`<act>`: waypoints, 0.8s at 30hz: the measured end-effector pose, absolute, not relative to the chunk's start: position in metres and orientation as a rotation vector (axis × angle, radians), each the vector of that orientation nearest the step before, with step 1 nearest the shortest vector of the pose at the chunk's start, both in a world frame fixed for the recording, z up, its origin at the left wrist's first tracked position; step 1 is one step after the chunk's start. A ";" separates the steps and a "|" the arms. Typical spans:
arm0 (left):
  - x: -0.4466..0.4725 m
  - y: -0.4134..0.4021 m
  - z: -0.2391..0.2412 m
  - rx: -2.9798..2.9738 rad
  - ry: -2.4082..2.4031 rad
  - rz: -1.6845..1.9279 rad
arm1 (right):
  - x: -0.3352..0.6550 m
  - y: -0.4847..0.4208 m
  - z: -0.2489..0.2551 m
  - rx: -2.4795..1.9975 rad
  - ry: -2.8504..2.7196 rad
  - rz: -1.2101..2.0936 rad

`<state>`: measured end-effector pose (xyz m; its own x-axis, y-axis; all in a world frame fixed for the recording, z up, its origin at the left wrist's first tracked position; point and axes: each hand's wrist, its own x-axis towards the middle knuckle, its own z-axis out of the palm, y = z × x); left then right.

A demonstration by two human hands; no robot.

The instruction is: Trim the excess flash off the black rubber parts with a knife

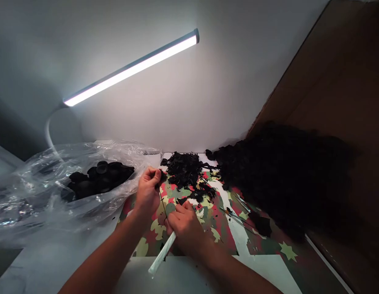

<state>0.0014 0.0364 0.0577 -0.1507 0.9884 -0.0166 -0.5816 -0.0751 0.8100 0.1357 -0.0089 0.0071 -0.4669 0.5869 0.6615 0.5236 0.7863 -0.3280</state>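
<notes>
My left hand (148, 191) is closed, thumb and fingers pinching a small black piece (162, 175) that looks like soft rubber. My right hand (187, 223) wraps round a tool with a white wrapped handle (162, 255), whose end sticks out toward me below the fist. Between the two hands runs a thin dark line (162, 200); whether it is the tool's shaft or a strip of the black material, I cannot tell. Just beyond the hands lies a heap of black scraps (185, 167) on a red, green and yellow patterned sheet (215, 234).
To the left, a clear plastic bag (116, 200) holds several round black pieces (105, 175). A large black pile (278, 175) leans against cardboard (345, 85) at right. Thin metal tools (235, 215) lie beside it. A lit lamp bar (134, 69) hangs above.
</notes>
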 end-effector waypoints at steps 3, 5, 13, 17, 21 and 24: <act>-0.003 0.038 0.071 0.677 0.744 1.472 | 0.142 -0.005 0.013 -0.912 -2.204 0.119; -0.001 0.035 0.073 0.674 0.702 1.402 | 0.156 0.004 0.020 -1.040 -2.221 0.112; 0.012 0.029 0.047 0.744 0.660 1.363 | 0.194 0.014 0.026 -1.026 -2.243 0.590; 0.011 0.030 0.036 0.896 0.709 1.358 | 0.191 0.015 0.028 -1.055 -1.886 0.692; 0.006 0.033 0.031 1.199 0.825 1.248 | 0.193 0.019 0.029 -1.120 -1.676 0.711; 0.004 0.035 0.028 1.294 0.797 1.209 | 0.194 0.020 0.027 -1.056 -1.711 0.882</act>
